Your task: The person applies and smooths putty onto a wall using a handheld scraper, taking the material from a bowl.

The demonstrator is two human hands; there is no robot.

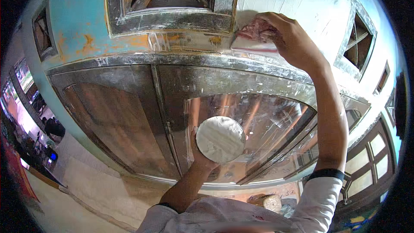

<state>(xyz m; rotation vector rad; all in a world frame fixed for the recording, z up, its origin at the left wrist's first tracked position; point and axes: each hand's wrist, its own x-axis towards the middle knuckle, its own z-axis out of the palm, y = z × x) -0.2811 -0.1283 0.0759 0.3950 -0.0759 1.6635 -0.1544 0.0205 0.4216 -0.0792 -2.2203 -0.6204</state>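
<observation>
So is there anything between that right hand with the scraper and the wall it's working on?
Nothing visible. The right hand presses the flat scraper blade straight onto the white wall, above the door frame. The left hand holds a round disc of white paste lower down, clear of it.

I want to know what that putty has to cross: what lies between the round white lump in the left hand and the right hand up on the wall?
In the head view, between the lump and right hand lies the door's glossy panel and smeared grey top rail.

wall: turquoise (pixel 82 13), paint peeling orange
door: dark wood panels (pixel 116 116)
windows: framed panes (pixel 366 155), lower right
</observation>
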